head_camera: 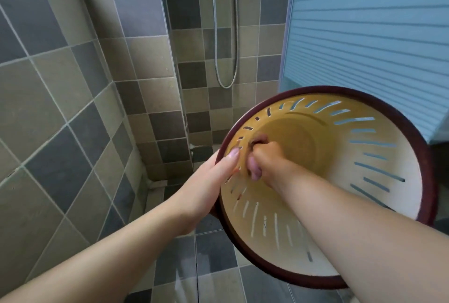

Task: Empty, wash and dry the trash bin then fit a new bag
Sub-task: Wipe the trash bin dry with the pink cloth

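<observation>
A round cream trash bin [340, 181] with slotted walls and a dark red rim is held up, tipped so its mouth faces me. My left hand [209, 181] grips the rim on the left, thumb inside against the slots. My right hand [264, 159] reaches deep into the bin with the fingers curled into a fist near the bottom. Something small and dark shows at its fingertips; what it is cannot be told. The inside of the bin looks bare.
Tiled walls in grey and beige stand at the left and ahead. A metal shower hose [226, 59] hangs on the far wall. A ribbed blue panel [376, 35] stands at the right. The tiled floor [213, 266] lies below.
</observation>
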